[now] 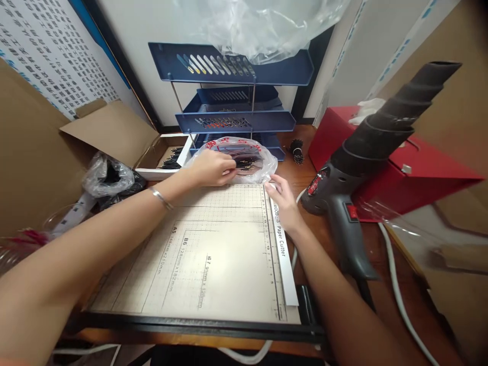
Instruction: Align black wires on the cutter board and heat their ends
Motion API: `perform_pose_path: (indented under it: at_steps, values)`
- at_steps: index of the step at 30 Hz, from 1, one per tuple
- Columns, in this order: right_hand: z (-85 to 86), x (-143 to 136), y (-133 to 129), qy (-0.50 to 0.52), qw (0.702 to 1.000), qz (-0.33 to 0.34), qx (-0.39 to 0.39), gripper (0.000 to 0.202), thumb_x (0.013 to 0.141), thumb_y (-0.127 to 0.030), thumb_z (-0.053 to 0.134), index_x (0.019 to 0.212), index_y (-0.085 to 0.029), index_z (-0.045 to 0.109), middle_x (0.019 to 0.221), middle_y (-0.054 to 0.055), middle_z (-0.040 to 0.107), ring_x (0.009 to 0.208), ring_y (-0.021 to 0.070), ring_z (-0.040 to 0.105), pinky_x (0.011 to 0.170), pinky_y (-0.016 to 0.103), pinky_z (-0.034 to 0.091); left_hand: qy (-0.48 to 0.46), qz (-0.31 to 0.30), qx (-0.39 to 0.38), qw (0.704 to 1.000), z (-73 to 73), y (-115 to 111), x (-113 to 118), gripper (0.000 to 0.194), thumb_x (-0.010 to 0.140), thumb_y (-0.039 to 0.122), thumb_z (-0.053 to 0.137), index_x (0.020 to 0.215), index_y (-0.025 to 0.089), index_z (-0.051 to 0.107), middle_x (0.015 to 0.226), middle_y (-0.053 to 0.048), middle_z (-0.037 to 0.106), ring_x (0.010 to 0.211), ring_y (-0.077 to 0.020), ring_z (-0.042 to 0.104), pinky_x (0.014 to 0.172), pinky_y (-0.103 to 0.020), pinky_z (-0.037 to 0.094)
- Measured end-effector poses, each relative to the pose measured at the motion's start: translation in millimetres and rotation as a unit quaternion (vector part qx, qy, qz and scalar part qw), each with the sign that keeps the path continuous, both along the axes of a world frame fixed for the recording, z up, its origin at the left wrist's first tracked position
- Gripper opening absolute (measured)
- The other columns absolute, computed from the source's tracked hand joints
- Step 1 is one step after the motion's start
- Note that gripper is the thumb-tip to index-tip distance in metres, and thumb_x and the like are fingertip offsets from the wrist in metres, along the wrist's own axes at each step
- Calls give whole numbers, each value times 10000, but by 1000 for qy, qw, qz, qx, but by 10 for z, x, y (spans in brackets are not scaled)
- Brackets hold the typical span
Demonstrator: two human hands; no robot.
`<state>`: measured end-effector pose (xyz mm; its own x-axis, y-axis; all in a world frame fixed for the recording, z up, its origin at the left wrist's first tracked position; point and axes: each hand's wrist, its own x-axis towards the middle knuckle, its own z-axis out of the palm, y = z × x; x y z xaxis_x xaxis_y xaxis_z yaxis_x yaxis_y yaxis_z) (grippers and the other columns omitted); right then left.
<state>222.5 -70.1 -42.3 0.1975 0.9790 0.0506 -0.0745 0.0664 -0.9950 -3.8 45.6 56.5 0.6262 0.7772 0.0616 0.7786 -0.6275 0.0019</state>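
Note:
A clear plastic bag [269, 165] with red print lies open at the far edge of a paper cutter board [229, 264]. Thin black wires [247, 162] with bright tips are inside it. My left hand [213, 168], a silver bangle on its wrist, reaches in at the bag's mouth from the left. Its fingers are curled together beside the wires; what is between them is hidden. At the bag's near right corner, my right hand [284, 203] pinches the plastic rim between thumb and fingers, above the cutter's ruler edge.
Blue stacked trays [236, 122] stand behind the bag, with plastic film on top. A heat gun [343, 188] and a red metal box [404, 178] are at right. An open carton [148, 147] holding black wires sits at left. A small black wire bundle [297, 151] lies back right.

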Motion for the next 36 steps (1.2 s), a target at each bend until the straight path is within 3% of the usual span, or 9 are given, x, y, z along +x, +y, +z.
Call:
perform_pose_path:
  at_steps: [2,5,10,18,23,30,36]
  values:
    - [-17,4,50,61,998,13,7,832,769,-743,825,1394,-249,587,1514,130,658,1493,329,585,1343,538,394,25,-27,2,999,-110,99,162,353,1034,404,513,1112,264,828,1187,-104,827,1109,-277,755,923,-384,524]
    - [-26,10,107,154,988,23,8,789,732,-707,844,1340,-264,606,1405,86,711,1405,311,649,1302,521,448,38,-29,-41,998,-265,331,249,332,1001,342,595,1200,253,845,1283,-94,828,1162,-260,754,942,-347,524]
    - [-1,7,156,228,973,35,2,725,726,-700,876,1264,-269,653,1205,47,780,1286,309,708,1210,517,536,31,-54,-109,992,-332,526,245,395,931,407,723,1266,239,848,1330,-87,828,1195,-276,753,981,-351,530]
    - [-26,11,194,216,976,23,-14,685,740,-636,897,1269,-253,693,1306,48,776,1348,293,695,1216,465,529,91,-45,-85,991,-283,426,401,339,970,408,643,1194,256,846,1272,-67,832,1138,-272,760,875,-339,527]
    - [12,15,192,235,971,35,-12,612,701,-698,888,1065,-215,788,1130,74,815,1313,338,707,1230,496,525,103,-15,-54,993,-289,349,498,242,917,285,658,1046,241,857,1176,-90,846,1077,-300,765,856,-360,532]
    - [-39,37,223,262,965,18,-2,524,712,-658,914,987,-228,793,1020,65,814,1243,321,735,1204,484,554,74,70,-15,995,-401,448,441,304,961,263,618,1166,225,840,1146,-113,855,988,-273,766,830,-344,532]
    - [-22,11,225,286,958,14,-12,574,637,-660,953,965,-215,798,1041,54,819,1273,317,724,1220,458,531,59,85,-1,995,-354,435,416,365,977,279,602,1242,211,846,1249,-119,849,1093,-291,767,891,-349,549]
